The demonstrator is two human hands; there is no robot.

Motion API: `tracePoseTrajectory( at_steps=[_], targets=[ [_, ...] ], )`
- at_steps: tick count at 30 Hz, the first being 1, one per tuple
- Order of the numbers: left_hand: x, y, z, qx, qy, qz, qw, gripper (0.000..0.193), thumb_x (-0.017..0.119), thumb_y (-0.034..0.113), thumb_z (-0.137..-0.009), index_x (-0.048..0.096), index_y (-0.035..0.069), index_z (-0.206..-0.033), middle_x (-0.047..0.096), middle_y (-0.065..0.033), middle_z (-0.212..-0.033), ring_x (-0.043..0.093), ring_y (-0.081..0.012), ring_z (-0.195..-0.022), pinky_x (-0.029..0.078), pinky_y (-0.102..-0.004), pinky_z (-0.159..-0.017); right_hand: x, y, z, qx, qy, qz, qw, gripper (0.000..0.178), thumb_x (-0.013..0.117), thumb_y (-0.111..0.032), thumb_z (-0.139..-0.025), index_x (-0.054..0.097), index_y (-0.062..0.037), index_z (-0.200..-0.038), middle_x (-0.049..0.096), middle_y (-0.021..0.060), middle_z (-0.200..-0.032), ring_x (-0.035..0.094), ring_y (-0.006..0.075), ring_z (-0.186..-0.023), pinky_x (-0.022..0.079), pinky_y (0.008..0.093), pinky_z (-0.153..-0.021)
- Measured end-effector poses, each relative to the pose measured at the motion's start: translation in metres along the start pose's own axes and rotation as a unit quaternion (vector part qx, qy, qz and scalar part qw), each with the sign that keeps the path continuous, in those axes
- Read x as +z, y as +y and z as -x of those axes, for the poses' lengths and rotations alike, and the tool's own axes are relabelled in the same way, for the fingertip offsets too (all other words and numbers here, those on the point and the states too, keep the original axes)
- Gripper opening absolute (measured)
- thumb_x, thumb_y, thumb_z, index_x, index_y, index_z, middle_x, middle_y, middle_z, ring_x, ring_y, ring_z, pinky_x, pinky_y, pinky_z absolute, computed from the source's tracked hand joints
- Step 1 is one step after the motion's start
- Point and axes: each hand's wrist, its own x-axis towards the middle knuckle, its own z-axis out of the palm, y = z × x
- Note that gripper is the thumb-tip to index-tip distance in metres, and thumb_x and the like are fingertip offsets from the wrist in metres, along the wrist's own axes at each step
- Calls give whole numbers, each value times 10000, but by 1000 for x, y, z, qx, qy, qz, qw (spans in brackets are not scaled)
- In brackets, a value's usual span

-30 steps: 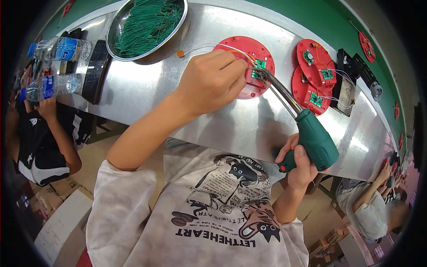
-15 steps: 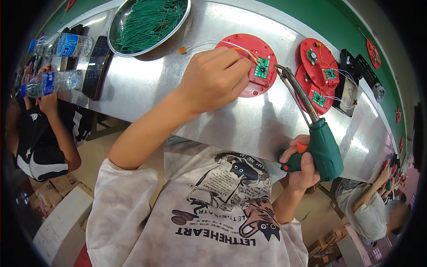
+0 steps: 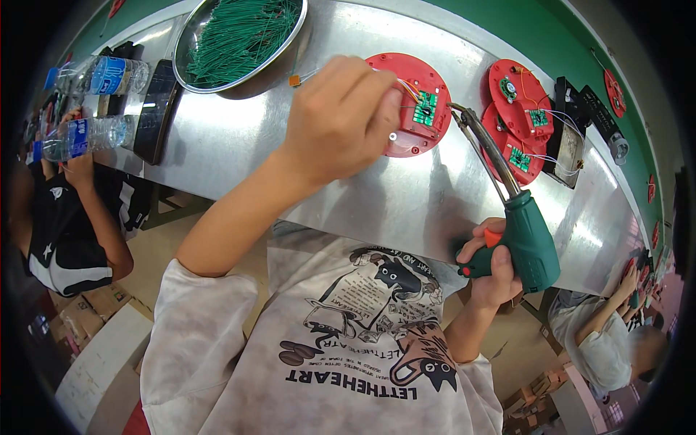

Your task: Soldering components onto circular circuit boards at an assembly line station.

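A shiny metal table (image 3: pixel 225 156) spans a workroom, white glare (image 3: pixel 583 233) streaking its bare surface toward the right; a green strip (image 3: pixel 475 23) runs along its far side, bordered by a pale edge; dark green framework (image 3: pixel 172 210) shows beneath the tabletop at left, above a tan floor (image 3: pixel 163 243); brown cardboard boxes (image 3: pixel 85 317) sit at lower left beside a whitish panel (image 3: pixel 101 373), with more cartons (image 3: pixel 533 406) at lower right; pinkish tones at far right are too blurred to identify.

The right fingers (image 3: pixel 502 264) grip a green soldering gun (image 3: pixel 533 243).
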Motion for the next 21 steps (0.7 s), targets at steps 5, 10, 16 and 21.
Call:
tracePoseTrajectory(
  at_steps=[5,10,16,21],
  targets=[
    [-11,-3,-3,21,24,-24,999,328,649,-57,-730,660,-37,-1057,607,-118,-823,590,-286,-720,506,-386,-632,3,-2,-1,-6,-20,18,1000,478,605,-276,-911,537,113,-1180,625,238,-980,614,222,-514,481,303,-483],
    [-9,4,-1,17,-33,-2,999,341,665,-70,-698,659,-34,-1037,613,-108,-795,596,-280,-724,513,-370,-640,5,0,1,-4,-55,21,998,533,606,-232,-901,504,117,-1290,632,271,-1042,612,227,-518,482,302,-485],
    [-7,4,2,32,-41,8,999,246,685,-32,-718,660,-13,-961,608,-80,-756,580,-255,-701,505,-346,-621,7,-1,3,1,-55,21,998,523,603,-217,-902,507,113,-1295,632,253,-1025,607,226,-519,483,300,-487],
    [-1,1,5,57,-37,14,998,206,697,-6,-715,663,1,-918,604,-72,-760,564,-235,-689,500,-336,-609,8,-3,2,10,-62,18,998,511,603,-213,-904,516,113,-1288,630,244,-1013,602,222,-527,483,294,-489]
  ],
)
